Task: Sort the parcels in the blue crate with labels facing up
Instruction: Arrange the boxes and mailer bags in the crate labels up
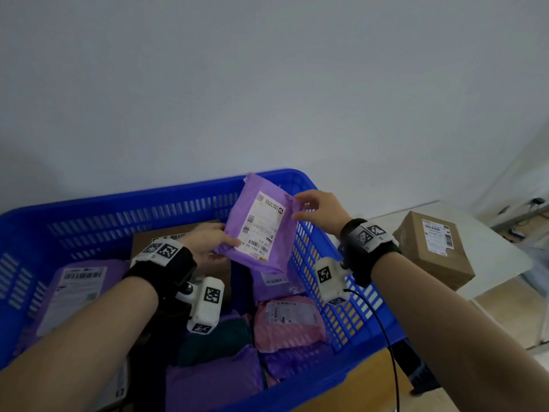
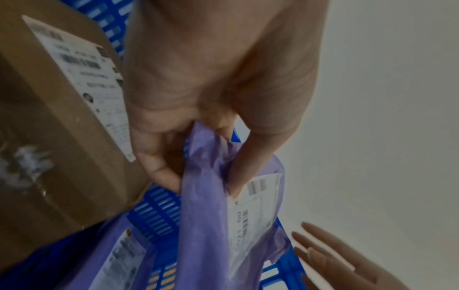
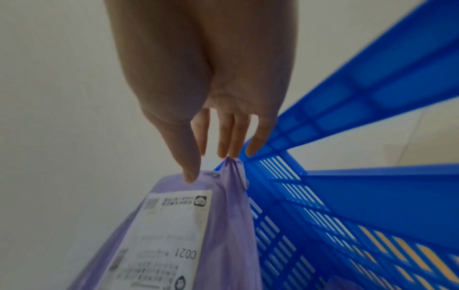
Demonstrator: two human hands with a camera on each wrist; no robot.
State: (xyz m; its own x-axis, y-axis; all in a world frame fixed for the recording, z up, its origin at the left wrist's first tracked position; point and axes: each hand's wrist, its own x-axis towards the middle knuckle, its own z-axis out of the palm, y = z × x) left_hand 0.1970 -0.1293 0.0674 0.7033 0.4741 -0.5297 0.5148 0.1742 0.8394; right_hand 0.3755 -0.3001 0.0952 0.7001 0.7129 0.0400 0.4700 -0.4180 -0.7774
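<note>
Above the far right corner of the blue crate [image 1: 118, 197] [image 2: 159, 206] [image 3: 372, 176] I hold a purple parcel [image 1: 258, 230] [image 2: 206, 225] [image 3: 174, 235], tilted, its white label facing me. My left hand [image 1: 214, 245] [image 2: 201, 187] grips its lower left corner, thumb on the label side and fingers behind. My right hand [image 1: 297, 207] [image 3: 208, 166] [image 2: 323, 251] is at the parcel's upper right edge with straight fingers; the thumb tip touches the edge.
Inside the crate lie a brown box [image 1: 166, 233] [image 2: 49, 117], a large purple parcel [image 1: 80, 292] with its label up, a pink parcel [image 1: 288, 322], a dark teal one [image 1: 217, 337] and more purple ones [image 1: 276, 283]. Outside, another brown box [image 1: 433, 248] stands on a white table [image 1: 499, 263] to the right.
</note>
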